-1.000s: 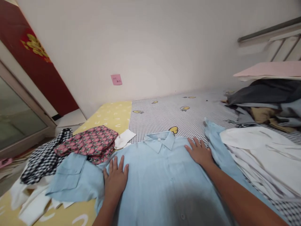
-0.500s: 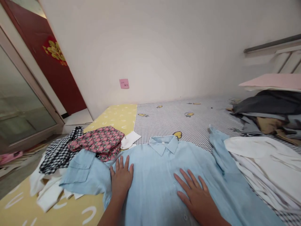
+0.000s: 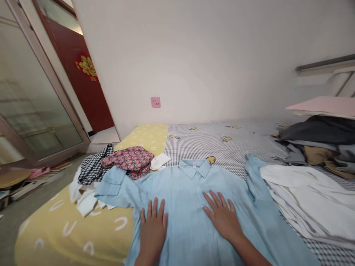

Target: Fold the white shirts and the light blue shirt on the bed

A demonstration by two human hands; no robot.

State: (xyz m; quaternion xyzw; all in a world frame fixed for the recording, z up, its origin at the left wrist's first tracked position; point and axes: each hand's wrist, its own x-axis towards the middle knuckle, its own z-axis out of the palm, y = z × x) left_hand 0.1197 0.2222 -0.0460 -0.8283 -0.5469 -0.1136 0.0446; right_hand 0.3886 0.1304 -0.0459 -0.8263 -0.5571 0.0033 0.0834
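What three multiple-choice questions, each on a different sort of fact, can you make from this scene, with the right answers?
1. Where is the pink paper note?
A. On the shirt
B. On the wall above the bed
C. On the door

2. What colour is the shirt?
A. Light blue
B. Yellow
C. Dark grey

3. How do the left hand and right hand lie?
A. Both grip the collar
B. Both are lifted in the air
C. Both lie flat on the shirt, fingers spread

Answers:
1. B: the note is stuck to the wall.
2. A: the cloth looks pale blue throughout.
3. C: both palms rest on the shirt's front, gathering no fabric.
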